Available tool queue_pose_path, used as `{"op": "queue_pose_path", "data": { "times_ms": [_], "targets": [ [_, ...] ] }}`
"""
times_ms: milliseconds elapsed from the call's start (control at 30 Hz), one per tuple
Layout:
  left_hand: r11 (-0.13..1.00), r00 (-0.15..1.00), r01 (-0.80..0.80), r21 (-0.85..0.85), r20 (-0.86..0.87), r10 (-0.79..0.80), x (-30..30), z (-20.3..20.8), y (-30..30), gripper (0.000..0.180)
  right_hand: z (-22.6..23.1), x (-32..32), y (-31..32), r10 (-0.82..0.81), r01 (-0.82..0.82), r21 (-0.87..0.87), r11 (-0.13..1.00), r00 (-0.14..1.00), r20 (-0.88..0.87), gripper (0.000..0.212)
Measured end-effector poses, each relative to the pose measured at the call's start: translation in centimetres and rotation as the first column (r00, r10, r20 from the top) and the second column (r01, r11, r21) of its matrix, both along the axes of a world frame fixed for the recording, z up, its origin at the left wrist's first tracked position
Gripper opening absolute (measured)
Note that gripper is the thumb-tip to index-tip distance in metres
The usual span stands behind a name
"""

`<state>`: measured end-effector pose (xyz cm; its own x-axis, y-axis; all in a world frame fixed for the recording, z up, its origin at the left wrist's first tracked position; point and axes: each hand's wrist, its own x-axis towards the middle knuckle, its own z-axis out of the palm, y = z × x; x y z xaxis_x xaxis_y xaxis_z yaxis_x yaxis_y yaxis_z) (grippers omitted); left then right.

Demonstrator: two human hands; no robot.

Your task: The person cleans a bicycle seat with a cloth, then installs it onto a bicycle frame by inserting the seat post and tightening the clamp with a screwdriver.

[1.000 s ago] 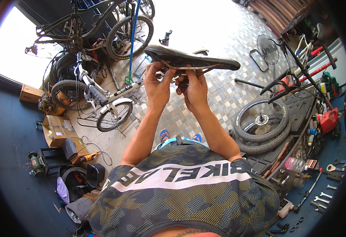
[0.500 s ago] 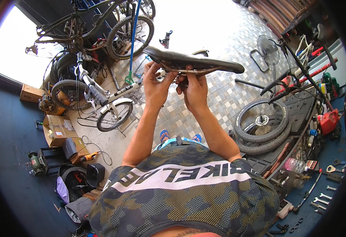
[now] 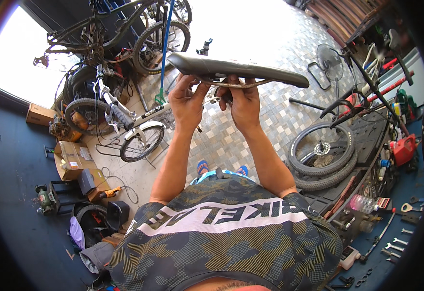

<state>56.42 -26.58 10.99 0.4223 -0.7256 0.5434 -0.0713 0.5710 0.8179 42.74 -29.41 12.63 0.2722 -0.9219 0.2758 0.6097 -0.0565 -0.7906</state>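
A worn black bicycle saddle [image 3: 241,70] is held up in front of me, its long side running left to right and tipped slightly down to the right. My left hand [image 3: 188,103] grips its underside near the left end, thumb and fingers closed by the rails. My right hand [image 3: 241,103] pinches the rusty metal rail [image 3: 255,84] close to the middle, fingers curled underneath. The saddle hides some of my fingertips and whatever lies beneath its shell. Behind my hands, a white bicycle [image 3: 146,114] lies on the tiled floor.
Several bikes and frames crowd the far left, with a mountain bike wheel [image 3: 161,47] among them. Two stacked wheels [image 3: 321,148] lie at right beside a bench. A fan [image 3: 328,57] stands farther back. Cardboard boxes [image 3: 71,160] line the left wall; spanners [image 3: 396,245] hang at lower right.
The saddle has come slightly closer and looks larger. My hands have spread a little apart along its underside, still holding it.
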Motion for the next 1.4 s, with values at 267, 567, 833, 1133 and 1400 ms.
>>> {"op": "queue_pose_path", "data": {
  "times_ms": [267,567,833,1133,1400],
  "targets": [
    [0.988,0.980,0.061,-0.141,-0.179,-0.086,-0.8,3.6,0.0,0.029,4.3,-1.1,-0.3,-0.024,0.017,-0.156,0.988,0.999,-0.048,0.039],
    [0.966,0.984,0.019,-0.257,-0.164,-0.063,-1.4,6.7,0.3,0.026,7.2,-1.9,-0.8,-0.079,0.079,-0.428,0.900,0.997,0.017,0.038],
    [0.945,0.979,0.020,-0.326,-0.183,-0.084,-2.1,8.4,0.3,0.021,9.4,-2.4,-0.4,-0.150,0.139,-0.496,0.857,0.989,0.016,0.042],
    [0.895,0.976,-0.061,-0.441,-0.215,-0.039,-3.9,10.0,1.0,0.038,10.0,-2.6,0.0,-0.169,0.167,-0.529,0.832,0.985,0.044,0.044],
    [0.907,0.992,-0.054,-0.417,-0.128,0.000,-3.7,10.0,1.4,0.034,10.5,-3.2,0.3,-0.168,0.183,-0.549,0.815,0.983,0.078,0.040]
  ]
}}
